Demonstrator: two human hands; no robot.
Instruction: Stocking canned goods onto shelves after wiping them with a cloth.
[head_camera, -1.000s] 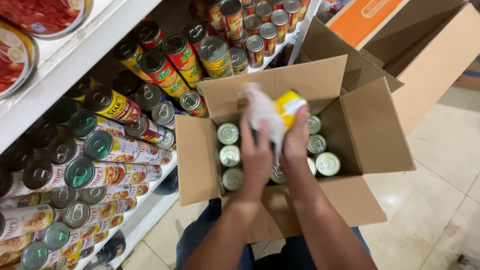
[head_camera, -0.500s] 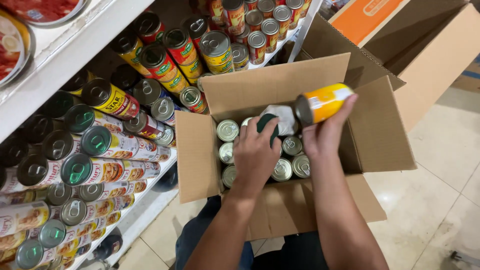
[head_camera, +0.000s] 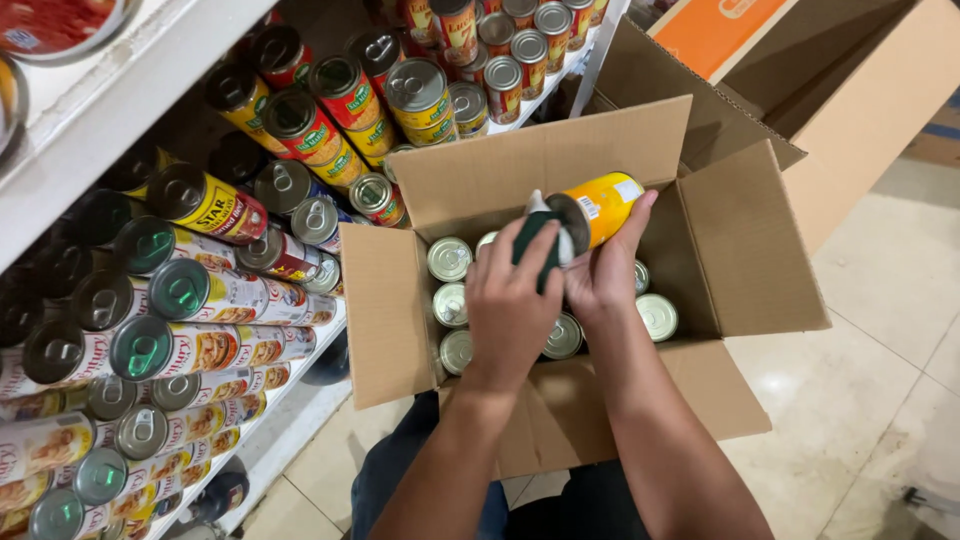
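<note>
Shelves (head_camera: 130, 130) of lying cans (head_camera: 190, 290) fill the left of the frame. At centre, an open box (head_camera: 390, 320) holds upright cans (head_camera: 450, 258). Over it, the left hand (head_camera: 510, 310) presses a dark cloth (head_camera: 535, 250) against the end of a yellow can (head_camera: 600, 208), fingers curled around the cloth. The right hand (head_camera: 600, 275), just right of it, grips the can from below. Wiping well likely means holding the can steady, tilted over the box.
</note>
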